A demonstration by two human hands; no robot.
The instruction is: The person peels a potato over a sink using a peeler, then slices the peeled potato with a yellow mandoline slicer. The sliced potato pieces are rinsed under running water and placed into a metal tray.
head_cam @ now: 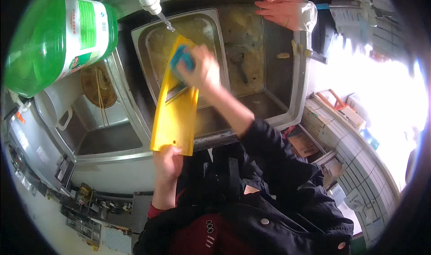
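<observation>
A yellow mandoline slicer point(174, 127) with a slanted metal blade point(176, 92) is held over the sink basin. My left hand point(168, 162) grips its near end, by the small hole. My right hand point(204, 66), slightly blurred, presses a blue sponge point(182, 58) against the slicer's far half, above the blade. Past the far end, water runs from a white tap point(148, 0). Under the slicer stands a rectangular metal pan point(219, 29) of cloudy water; whatever lies beneath the slicer is hidden.
A large green detergent jug point(37, 43) stands at left. The left basin point(111, 139) has a brown round item with chopsticks point(100, 96) and a handled white container point(50, 103). A pink rubber glove point(283, 12) hangs on the right rim. Food scraps point(283, 55) lie nearby.
</observation>
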